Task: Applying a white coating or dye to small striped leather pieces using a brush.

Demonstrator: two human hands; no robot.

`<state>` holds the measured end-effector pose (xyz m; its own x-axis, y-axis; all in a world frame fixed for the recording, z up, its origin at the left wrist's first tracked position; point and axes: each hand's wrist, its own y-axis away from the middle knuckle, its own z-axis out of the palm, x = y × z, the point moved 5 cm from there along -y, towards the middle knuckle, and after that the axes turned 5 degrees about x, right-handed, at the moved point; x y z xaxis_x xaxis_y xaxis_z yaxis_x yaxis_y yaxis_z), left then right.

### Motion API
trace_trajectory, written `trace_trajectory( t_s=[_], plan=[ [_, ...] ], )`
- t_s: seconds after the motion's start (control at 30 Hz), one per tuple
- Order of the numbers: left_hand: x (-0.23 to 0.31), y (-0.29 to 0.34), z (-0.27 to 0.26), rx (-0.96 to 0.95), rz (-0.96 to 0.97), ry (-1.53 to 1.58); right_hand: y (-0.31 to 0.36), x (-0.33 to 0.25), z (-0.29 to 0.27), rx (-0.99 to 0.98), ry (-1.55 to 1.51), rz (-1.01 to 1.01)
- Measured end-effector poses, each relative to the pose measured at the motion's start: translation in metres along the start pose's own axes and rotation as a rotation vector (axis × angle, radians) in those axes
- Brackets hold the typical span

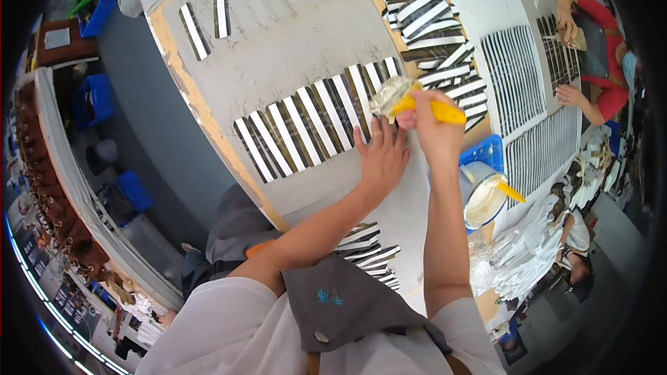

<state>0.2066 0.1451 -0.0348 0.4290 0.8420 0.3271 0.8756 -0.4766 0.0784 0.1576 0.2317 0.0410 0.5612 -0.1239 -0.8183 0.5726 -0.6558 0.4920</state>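
Observation:
My right hand [434, 128] grips a yellow-handled brush [450, 112]. Thick cream-coloured paste coats the brush head, which is over the right end of a row of black-and-white strips [316, 125]. These strips lie side by side, slightly fanned, on a grey board [299, 21]. My left hand [382, 156] rests with its fingers stretched out at the near edge of the row's right end, just left of the brush. Whether the bristles touch a strip cannot be made out. Two loose strips [221, 7] lie apart at the board's far left.
Right of my right forearm, a white pot [474, 173] of cream paste holds another yellow-handled tool [511, 192], beside a blue basket [492, 149]. A heap of strips [424, 14] lies beyond. Across the table, a red-sleeved person's hands [566, 28] work near striped rows [514, 73].

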Motion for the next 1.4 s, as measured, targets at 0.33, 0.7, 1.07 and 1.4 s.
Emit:
trace_trajectory(
  t_s=[0.33,0.7,1.07,1.4],
  plan=[
    [0.002,-0.002,-0.003,0.066,0.032,-0.025,-0.017,0.008,0.010,0.074,-0.097,0.006],
    [0.008,-0.006,-0.007,0.053,0.098,-0.142,-0.036,-0.006,0.031,0.127,-0.153,-0.332],
    [0.000,0.000,-0.004,0.024,0.108,-0.122,-0.016,-0.012,0.019,0.103,-0.107,-0.182],
    [-0.003,0.004,0.006,-0.044,0.118,0.091,0.005,0.000,0.032,0.010,-0.035,-0.145]
  ],
)
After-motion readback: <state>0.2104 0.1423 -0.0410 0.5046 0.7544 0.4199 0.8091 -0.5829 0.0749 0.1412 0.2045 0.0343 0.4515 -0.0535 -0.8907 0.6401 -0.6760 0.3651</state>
